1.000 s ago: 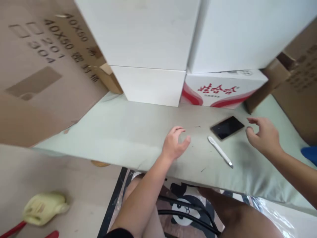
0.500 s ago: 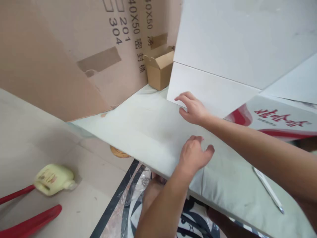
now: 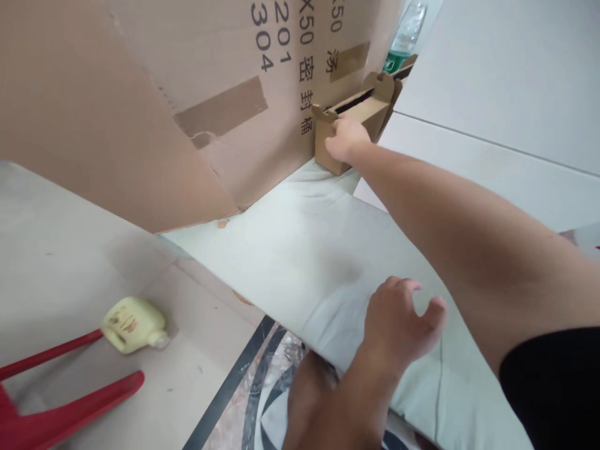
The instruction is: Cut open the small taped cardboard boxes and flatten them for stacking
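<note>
My right hand (image 3: 349,139) is stretched far out to a small brown cardboard box (image 3: 330,147) with cut-out flaps. Its fingers are curled at the near top edge of that box, which stands upright against the big carton. My left hand (image 3: 403,319) hovers over the pale green cloth (image 3: 290,237) nearer to me, holding nothing, with thumb and fingers apart.
A large printed carton (image 3: 225,125) rises at the left and back. White board panels (image 3: 497,150) stand at the right, and a clear bottle with a green label (image 3: 405,37) at the back. A yellow jug (image 3: 134,325) lies on the floor near red bars (image 3: 84,406).
My right hand has moved from the white panel's edge forward to the small cardboard box. My left hand stays open over the cloth. The view has shifted, bringing the bottle into sight.
</note>
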The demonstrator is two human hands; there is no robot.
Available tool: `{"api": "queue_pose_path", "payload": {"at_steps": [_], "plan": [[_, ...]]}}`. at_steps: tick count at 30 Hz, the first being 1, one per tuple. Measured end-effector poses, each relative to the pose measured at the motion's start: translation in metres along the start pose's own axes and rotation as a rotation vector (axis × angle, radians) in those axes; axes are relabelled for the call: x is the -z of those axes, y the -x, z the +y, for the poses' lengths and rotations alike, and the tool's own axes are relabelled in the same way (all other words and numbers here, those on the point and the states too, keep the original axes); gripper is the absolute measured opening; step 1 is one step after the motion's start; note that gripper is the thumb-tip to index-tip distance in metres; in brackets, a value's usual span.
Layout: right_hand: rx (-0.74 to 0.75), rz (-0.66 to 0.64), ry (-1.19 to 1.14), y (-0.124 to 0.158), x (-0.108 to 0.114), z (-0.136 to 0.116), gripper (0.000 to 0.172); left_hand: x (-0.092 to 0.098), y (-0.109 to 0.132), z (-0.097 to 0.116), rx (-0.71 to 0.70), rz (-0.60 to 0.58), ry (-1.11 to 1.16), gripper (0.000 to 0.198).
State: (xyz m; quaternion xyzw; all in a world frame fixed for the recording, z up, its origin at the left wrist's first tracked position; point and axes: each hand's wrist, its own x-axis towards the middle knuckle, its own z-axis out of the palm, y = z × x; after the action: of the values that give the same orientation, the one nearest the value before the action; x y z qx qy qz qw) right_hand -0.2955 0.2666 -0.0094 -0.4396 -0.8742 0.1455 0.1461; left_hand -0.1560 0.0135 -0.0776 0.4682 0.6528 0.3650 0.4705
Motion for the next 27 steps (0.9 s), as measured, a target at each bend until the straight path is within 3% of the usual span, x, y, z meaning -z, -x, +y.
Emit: {"api": "queue_pose_path", "payload": {"at_steps": [4, 8, 12, 14, 18, 21, 23, 24, 26, 27], "plan": [[0.104, 0.017, -0.013, 0.041, 0.001, -0.007, 0.034, -0.007, 0.006, 0.002, 0.045, -0.056, -0.003, 0.047], [0.241, 0.023, -0.108, 0.112, 0.006, -0.002, 0.044, -0.020, 0.008, 0.009, 0.041, -0.198, -0.084, 0.037], [0.325, 0.045, -0.265, 0.202, 0.025, 0.036, 0.044, -0.035, 0.015, 0.019, -0.012, -0.355, -0.187, 0.036], [0.360, 0.085, -0.358, 0.251, 0.041, 0.065, 0.039, -0.045, 0.025, 0.029, -0.041, -0.518, -0.287, 0.034], [0.344, 0.282, -0.431, 0.352, 0.076, 0.120, 0.029, -0.078, 0.057, 0.054, -0.176, -1.028, -0.498, 0.035], [0.255, 0.446, -0.446, 0.418, 0.092, 0.155, 0.022, -0.104, 0.082, 0.070, -0.317, -1.339, -0.607, 0.035], [0.207, 0.597, -0.498, 0.453, 0.098, 0.175, 0.022, -0.109, 0.095, 0.076, -0.436, -1.517, -0.583, 0.026], [0.178, 0.691, -0.528, 0.468, 0.101, 0.182, 0.025, -0.107, 0.101, 0.078, -0.503, -1.580, -0.514, 0.018], [0.108, 0.862, -0.568, 0.491, 0.110, 0.193, 0.030, -0.094, 0.107, 0.082, -0.621, -1.598, -0.226, 0.021], [0.079, 0.902, -0.569, 0.499, 0.117, 0.196, 0.032, -0.085, 0.107, 0.084, -0.654, -1.448, -0.012, 0.027]]}}
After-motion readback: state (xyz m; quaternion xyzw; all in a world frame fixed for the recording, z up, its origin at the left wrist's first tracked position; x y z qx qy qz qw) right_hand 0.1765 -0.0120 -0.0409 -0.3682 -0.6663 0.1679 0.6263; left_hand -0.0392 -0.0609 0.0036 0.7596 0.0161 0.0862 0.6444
